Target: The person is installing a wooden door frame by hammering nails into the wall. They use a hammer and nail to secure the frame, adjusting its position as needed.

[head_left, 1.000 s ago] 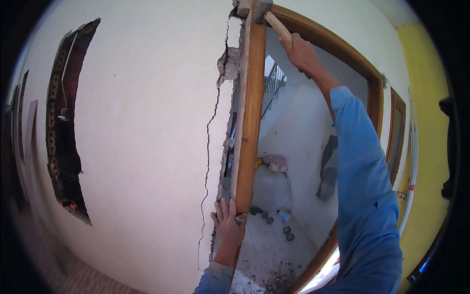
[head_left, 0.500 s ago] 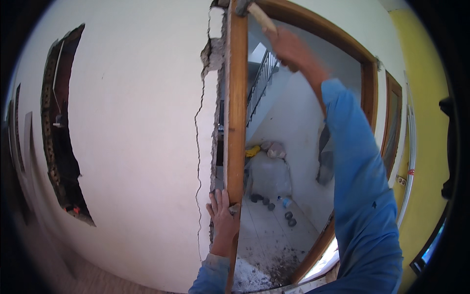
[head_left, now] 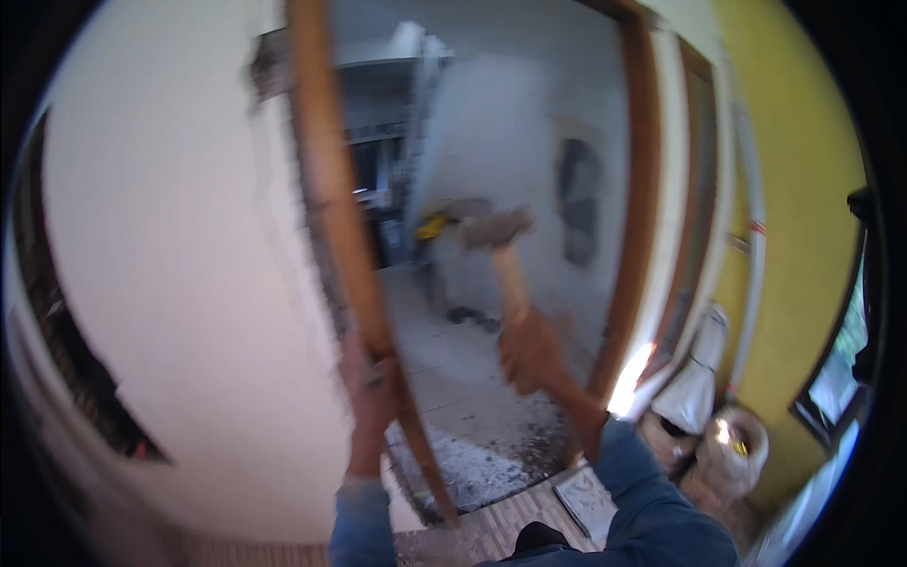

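while left hand [head_left: 370,392] grips door frame [head_left: 331,198], right hand [head_left: 532,352] holds hammer [head_left: 498,248].

The hammer [head_left: 498,248] has a grey blocky head (blurred) on a pale wooden handle, standing nearly upright in the doorway. The wooden door frame post [head_left: 342,246] is brown, leaning, beside cracked white wall.

We see a home under renovation: a cracked white wall [head_left: 179,283] at frame left, a loosened wooden door frame [head_left: 331,208] at centre, rubble [head_left: 491,454] on the tiled floor below, and filled sacks [head_left: 718,444] against the yellow wall lower right.
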Motion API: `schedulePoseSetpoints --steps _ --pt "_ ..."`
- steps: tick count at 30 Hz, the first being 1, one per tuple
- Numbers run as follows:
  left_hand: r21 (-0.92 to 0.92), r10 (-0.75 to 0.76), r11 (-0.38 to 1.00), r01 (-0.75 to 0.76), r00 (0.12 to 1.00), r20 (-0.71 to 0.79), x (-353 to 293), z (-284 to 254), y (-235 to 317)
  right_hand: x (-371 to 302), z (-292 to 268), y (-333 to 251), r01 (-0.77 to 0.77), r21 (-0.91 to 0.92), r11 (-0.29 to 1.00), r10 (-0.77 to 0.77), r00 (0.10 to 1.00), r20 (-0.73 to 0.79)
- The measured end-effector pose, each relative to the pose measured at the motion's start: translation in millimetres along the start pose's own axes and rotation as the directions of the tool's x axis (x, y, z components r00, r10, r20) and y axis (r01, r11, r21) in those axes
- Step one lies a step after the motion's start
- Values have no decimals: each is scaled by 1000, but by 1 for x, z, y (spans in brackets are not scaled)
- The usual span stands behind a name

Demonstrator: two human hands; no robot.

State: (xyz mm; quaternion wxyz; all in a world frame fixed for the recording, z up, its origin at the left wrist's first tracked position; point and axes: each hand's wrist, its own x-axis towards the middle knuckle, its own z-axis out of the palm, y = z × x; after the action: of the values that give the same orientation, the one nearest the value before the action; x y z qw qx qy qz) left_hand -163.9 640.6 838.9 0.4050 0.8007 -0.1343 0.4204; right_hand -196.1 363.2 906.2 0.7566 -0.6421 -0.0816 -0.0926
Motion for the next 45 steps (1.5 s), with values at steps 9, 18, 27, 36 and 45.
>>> schedulePoseSetpoints --steps 9,18,27,36,45 --pt "-585 -442 666 463 877 190 -112 91 32 -102 -95 152 -239 -406 882 155 961 -229" --pt "-579 -516 -411 705 343 785 -198 322 21 -78 -166 265 -352 -321 879 244 911 -332" --pt "-288 -496 -611 737 -73 865 -270 389 -20 -52 -226 317 -678 -417 605 616 731 -294" --pt "193 -235 -117 974 -217 947 -264 390 -68 -7 -219 312 -862 -266 432 756 507 -415" --pt "65 -592 -239 969 -198 781 -153 470 -169 23 -261 305 -875 -436 212 640 461 -614"
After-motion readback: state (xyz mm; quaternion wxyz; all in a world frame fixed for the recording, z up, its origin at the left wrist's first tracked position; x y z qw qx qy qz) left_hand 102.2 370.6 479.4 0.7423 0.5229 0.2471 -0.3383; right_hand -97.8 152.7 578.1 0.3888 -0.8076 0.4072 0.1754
